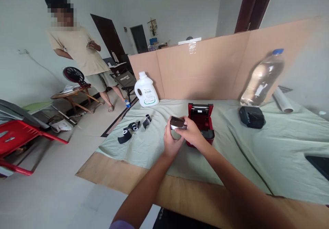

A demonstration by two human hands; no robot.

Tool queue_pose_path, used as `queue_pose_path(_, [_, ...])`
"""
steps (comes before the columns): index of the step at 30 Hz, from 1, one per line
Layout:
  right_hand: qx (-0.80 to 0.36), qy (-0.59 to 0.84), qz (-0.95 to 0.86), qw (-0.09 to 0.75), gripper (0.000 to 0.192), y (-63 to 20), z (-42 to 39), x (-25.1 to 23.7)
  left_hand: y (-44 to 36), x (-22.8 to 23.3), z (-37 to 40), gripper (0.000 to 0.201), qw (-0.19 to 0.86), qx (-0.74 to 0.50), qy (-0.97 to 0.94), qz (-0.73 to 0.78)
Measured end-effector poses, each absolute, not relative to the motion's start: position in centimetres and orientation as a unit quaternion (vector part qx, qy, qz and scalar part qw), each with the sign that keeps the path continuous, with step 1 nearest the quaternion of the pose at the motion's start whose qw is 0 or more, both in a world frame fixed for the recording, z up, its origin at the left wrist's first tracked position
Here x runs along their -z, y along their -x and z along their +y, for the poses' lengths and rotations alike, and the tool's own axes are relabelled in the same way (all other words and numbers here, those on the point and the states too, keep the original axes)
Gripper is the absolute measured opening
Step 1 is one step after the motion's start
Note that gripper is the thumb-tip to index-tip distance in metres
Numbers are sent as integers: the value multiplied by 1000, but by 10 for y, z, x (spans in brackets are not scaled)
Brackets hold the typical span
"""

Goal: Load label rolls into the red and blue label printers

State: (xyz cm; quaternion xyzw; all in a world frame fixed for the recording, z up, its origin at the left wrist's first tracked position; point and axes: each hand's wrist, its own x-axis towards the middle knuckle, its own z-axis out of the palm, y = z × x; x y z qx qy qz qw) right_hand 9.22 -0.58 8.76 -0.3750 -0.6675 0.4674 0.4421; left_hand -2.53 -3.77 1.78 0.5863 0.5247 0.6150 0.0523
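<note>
My left hand [171, 141] and my right hand [193, 132] are closed round a small dark-topped piece with a white side [177, 122]; its exact kind does not show. Just behind my right hand sits a red and black label printer [208, 123], its lid raised and its inside showing. My right forearm passes in front of its near side. Left of my hands, several black rolls with loose strips [132, 125] lie on the pale green cloth [144, 150].
A white jug [146, 90] stands at the back left, before a cardboard screen [203, 71]. On the right are a large water bottle [263, 78], a black device [252, 117], a white roll [282, 100] and a dark flat object [318, 165]. A person [79, 51] stands beyond the table.
</note>
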Motion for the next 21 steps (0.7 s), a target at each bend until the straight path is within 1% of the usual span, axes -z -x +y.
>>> queue_pose_path(4, [-414, 394, -697, 434, 30, -90, -13, -91, 24, -18, -40, 81, 67, -639, -569, 513])
queue_pose_path(7, [-404, 403, -700, 430, 28, -95, -9, -94, 25, -22, -40, 74, 71, -649, -551, 520])
queue_pose_path(9, [-413, 408, -696, 422, 23, -99, -6, -96, 25, -23, -39, 67, 56, -652, -539, 530])
queue_pose_path(11, [-434, 409, -693, 405, 14, -102, -3, -98, 25, -24, -40, 65, 41, -652, -532, 538])
queue_pose_path(13, [-454, 414, -683, 394, 19, -105, -2, -100, 24, -24, -40, 69, 41, -656, -537, 529])
queue_pose_path(17, [-458, 434, -670, 391, 30, -111, -1, -104, 23, -25, -42, 75, 55, -665, -561, 490])
queue_pose_path(19, [-475, 438, -661, 381, 30, -115, -1, -106, 23, -24, -43, 76, 52, -663, -569, 484])
queue_pose_path(21, [-507, 431, -654, 359, 24, -118, -2, -108, 23, -23, -43, 75, 45, -661, -575, 480])
